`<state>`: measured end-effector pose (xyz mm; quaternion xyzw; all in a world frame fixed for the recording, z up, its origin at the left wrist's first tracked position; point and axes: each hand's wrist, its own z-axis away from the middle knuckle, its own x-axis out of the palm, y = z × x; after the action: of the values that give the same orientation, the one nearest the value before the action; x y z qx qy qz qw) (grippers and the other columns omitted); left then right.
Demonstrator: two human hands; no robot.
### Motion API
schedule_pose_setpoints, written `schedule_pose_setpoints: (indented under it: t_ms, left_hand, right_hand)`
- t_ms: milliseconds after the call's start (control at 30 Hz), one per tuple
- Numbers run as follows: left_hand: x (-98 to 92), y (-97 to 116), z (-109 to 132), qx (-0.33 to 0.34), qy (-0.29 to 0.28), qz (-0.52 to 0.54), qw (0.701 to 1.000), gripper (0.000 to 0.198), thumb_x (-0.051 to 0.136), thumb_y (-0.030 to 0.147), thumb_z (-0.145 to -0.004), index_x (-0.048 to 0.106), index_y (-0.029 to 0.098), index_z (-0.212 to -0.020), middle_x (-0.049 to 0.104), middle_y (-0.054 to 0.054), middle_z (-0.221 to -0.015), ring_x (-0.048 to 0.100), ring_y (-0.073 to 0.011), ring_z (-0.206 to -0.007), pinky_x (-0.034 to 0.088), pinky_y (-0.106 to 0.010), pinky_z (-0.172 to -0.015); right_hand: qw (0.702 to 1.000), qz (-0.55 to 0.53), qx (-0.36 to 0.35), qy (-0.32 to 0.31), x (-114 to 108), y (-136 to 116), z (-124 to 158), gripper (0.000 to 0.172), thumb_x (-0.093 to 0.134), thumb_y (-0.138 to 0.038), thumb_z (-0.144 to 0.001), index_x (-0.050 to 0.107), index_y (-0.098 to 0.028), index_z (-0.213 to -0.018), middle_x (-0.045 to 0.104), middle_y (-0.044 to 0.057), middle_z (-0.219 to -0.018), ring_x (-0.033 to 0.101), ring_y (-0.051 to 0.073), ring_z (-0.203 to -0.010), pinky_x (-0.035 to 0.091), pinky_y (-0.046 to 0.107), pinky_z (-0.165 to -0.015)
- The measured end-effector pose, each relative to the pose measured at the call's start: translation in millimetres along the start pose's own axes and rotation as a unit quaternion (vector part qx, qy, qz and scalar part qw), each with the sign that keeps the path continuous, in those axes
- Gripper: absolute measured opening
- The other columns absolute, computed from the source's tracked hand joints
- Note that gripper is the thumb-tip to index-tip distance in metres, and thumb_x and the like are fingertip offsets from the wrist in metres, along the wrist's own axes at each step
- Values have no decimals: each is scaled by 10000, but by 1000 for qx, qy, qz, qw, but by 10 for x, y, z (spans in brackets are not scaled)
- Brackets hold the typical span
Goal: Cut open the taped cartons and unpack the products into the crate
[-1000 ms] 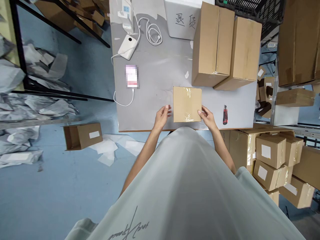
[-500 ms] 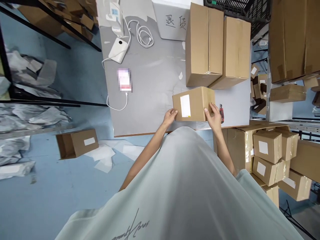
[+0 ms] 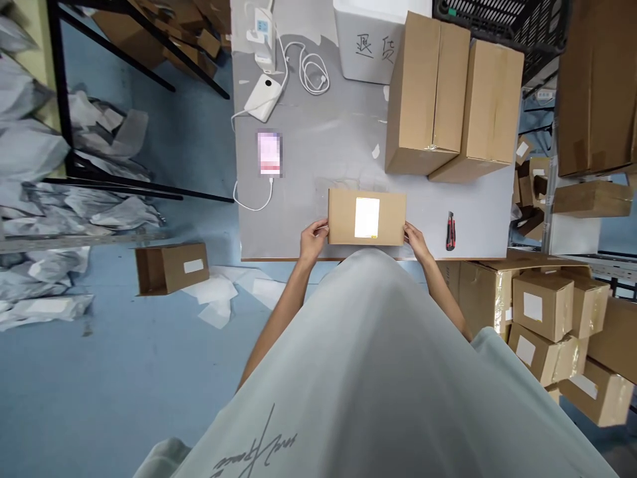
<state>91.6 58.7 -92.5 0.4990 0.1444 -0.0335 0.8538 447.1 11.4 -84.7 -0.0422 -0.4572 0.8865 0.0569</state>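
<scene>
A brown cardboard box point(image 3: 342, 218) with a white label point(image 3: 367, 217) on its upward face is at the table's front edge, close to my body. My left hand point(image 3: 313, 238) grips its left end, fingers curled against the side. At the opposite end, my right hand point(image 3: 415, 240) holds the box's right side with bent fingers. To the right of that hand, a red and black utility knife point(image 3: 450, 231) lies on the grey table point(image 3: 308, 153).
Two tall cartons point(image 3: 423, 86) stand at the back right beside a white bin point(image 3: 368, 50). A phone point(image 3: 269, 153), power bank point(image 3: 263, 97) and cables lie on the left. Labelled boxes point(image 3: 542, 305) are stacked right of the table; an open box point(image 3: 172, 269) lies on the floor.
The box has turned from a tilt to lie square with the table edge. My right hand has shifted to its right end, away from the knife. The whole view has swung left.
</scene>
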Motion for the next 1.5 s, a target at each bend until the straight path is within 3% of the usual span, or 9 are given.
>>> schedule_pose_setpoints:
  t_ms: [233, 367, 500, 633, 833, 1000, 1267, 1400, 1500]
  left_hand:
    - [113, -9, 95, -9, -45, 22, 999, 497, 787, 373, -967, 788, 167, -1419, 772, -210, -1547, 756, -343, -1427, 554, -552, -1306]
    - [90, 50, 139, -9, -62, 28, 998, 591, 864, 466, -958, 763, 182, -1467, 770, -210, -1546, 732, -356, -1466, 575, -530, -1286]
    - [-35, 233, 142, 55, -49, 44, 996, 682, 838, 648, -963, 772, 183, -1458, 747, -203, -1590, 694, -363, -1520, 571, -506, -1287]
    - [-134, 512, 127, 140, -65, 44, 987, 808, 867, 764, -881, 797, 172, -1426, 799, -181, -1510, 765, -353, -1394, 630, -474, -1203]
    - [-188, 707, 47, 151, -83, 36, 984, 805, 858, 795, -856, 821, 167, -1359, 840, -163, -1433, 789, -355, -1341, 655, -471, -1152]
    - [-269, 540, -25, 134, -113, 40, 984, 772, 902, 708, -831, 795, 170, -1373, 815, -187, -1477, 779, -368, -1377, 643, -507, -1185]
    - [-241, 14, -30, 61, -145, 41, 987, 811, 820, 268, -800, 671, 231, -1596, 624, -202, -1729, 739, -349, -1477, 578, -544, -1288]
    - [-191, -170, -60, 37, -144, 12, 989, 628, 765, 283, -844, 727, 247, -1470, 681, -185, -1657, 758, -360, -1445, 597, -567, -1261]
    - [-206, -161, -101, 32, -117, 1, 993, 463, 736, 350, -871, 765, 247, -1321, 780, -177, -1482, 749, -405, -1442, 604, -640, -1237]
  right_hand:
    - [999, 26, 23, 1, -18, -37, 84, 941, 763, -878, -871, 717, -236, -1557, 773, 159, -1580, 727, 348, -1473, 610, 575, -1245]
    - [999, 22, -25, -2, 56, -156, 186, 961, 842, -871, -810, 753, -207, -1499, 793, 176, -1545, 731, 364, -1462, 556, 572, -1317]
    - [992, 39, -117, 18, 4, -363, 223, 959, 792, -903, -853, 765, -201, -1505, 784, 158, -1561, 709, 344, -1482, 530, 517, -1344]
    - [985, 61, -149, 56, -55, -580, 177, 912, 742, -919, -894, 802, -220, -1476, 835, 130, -1454, 762, 340, -1347, 623, 502, -1209]
    - [980, 87, -170, 58, 49, -726, 173, 826, 698, -945, -920, 884, -231, -1291, 885, 71, -1267, 789, 332, -1211, 661, 460, -1094]
    - [980, 82, -177, 51, 70, -685, 259, 832, 737, -910, -917, 856, -246, -1404, 857, 72, -1421, 766, 349, -1342, 627, 485, -1190]
    - [989, 56, -120, 71, 103, -214, 253, 789, 874, -732, -750, 873, -211, -1342, 828, 117, -1496, 754, 370, -1412, 515, 585, -1336]
    - [991, 74, -76, 87, 179, 12, 225, 703, 824, -644, -759, 884, -213, -1311, 867, 100, -1418, 744, 364, -1433, 510, 590, -1333]
    - [993, 75, -69, 68, 133, 86, 225, 533, 835, -571, -757, 915, -246, -1172, 917, 71, -1239, 814, 352, -1299, 566, 608, -1280]
